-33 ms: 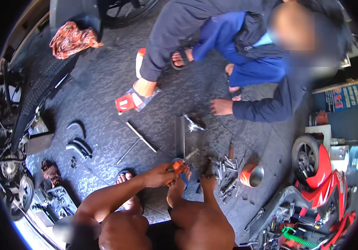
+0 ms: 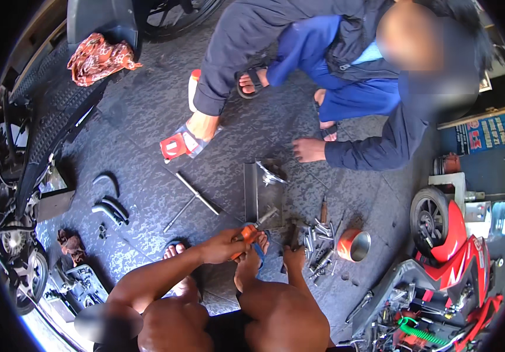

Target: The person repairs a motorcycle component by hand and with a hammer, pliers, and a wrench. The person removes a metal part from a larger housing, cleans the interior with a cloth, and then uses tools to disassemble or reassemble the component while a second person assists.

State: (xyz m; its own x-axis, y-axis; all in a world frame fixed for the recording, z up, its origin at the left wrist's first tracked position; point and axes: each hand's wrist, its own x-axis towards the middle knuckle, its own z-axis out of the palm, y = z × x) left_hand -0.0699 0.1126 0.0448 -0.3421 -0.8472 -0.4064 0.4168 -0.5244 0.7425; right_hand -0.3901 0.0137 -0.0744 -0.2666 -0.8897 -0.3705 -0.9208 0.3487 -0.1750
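My left hand (image 2: 223, 246) is closed around orange-handled pliers (image 2: 249, 234), whose metal jaws point away over the near end of a flat metal plate (image 2: 251, 193). A small shiny metal part (image 2: 271, 173) sits at that plate's far end. My right hand (image 2: 294, 257) is closed on a dark tool with a blocky end (image 2: 291, 236); its exact kind is hard to make out. My bare knees and feet are close below both hands. Beside the right hand lie several sockets and metal bits (image 2: 321, 234) and a screwdriver (image 2: 324, 210) with a brown handle.
Across from me a person crouches, one hand (image 2: 309, 150) near the floor, the other by a red packet (image 2: 174, 146). A T-handle wrench (image 2: 197, 193) and curved hoses (image 2: 111, 209) lie left. An orange can (image 2: 354, 245) and red motorbike parts (image 2: 458, 264) are right.
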